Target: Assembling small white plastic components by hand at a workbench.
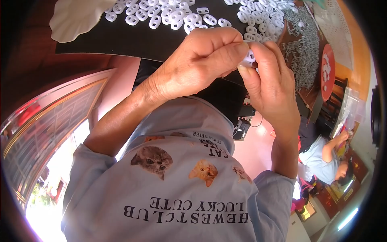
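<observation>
Between my two hands, above the near edge of the dark table, is a small white plastic piece (250,56) with an oval hole. My left hand (201,60) is closed, its thumb and forefinger pressed against the piece's left side. From the right, my right hand (271,76) pinches the same piece between thumb and bent forefinger. The fingers cover most of it. Just beyond my hands lie many loose white two-holed oval pieces (175,16), with a second heap of white pieces (258,18) to the right.
A pile of small grey screw-like parts (300,48) lies at the right, beside a red dish (327,72) holding white bits. A pale scalloped tray (76,20) sits at the far left on the black mat (100,42). Another person (322,159) works at the right.
</observation>
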`<control>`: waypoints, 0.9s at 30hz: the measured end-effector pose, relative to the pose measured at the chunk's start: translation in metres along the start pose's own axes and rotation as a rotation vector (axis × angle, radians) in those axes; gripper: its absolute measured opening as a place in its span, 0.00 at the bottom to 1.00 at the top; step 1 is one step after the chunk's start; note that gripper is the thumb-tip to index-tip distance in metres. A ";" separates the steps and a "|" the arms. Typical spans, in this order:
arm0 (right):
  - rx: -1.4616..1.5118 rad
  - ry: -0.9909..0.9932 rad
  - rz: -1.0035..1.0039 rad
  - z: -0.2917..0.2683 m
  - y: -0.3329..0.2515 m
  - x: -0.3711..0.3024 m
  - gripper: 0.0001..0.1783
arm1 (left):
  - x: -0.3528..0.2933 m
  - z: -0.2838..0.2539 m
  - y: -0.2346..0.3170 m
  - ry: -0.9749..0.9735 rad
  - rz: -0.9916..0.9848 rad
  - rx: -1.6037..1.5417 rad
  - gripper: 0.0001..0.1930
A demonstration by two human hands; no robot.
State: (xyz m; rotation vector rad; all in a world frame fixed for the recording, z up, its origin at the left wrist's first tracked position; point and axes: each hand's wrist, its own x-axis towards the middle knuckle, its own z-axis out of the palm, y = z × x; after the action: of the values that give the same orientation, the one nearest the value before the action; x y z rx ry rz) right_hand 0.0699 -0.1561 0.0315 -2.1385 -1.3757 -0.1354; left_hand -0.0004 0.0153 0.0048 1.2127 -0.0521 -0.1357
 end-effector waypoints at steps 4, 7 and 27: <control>-0.036 -0.072 0.034 0.000 -0.003 -0.002 0.19 | 0.000 0.001 -0.002 0.006 0.028 -0.020 0.13; -0.107 0.040 -0.061 0.005 0.000 0.001 0.23 | 0.000 0.001 -0.001 -0.009 0.012 -0.016 0.13; 0.036 0.138 -0.105 0.031 0.003 0.013 0.15 | -0.001 0.005 -0.012 0.156 0.409 0.275 0.11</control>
State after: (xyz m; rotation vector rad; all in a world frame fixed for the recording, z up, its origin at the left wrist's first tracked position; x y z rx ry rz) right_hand 0.0716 -0.1308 0.0098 -1.9884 -1.3992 -0.2916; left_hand -0.0032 0.0063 -0.0044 1.4578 -0.1859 0.3335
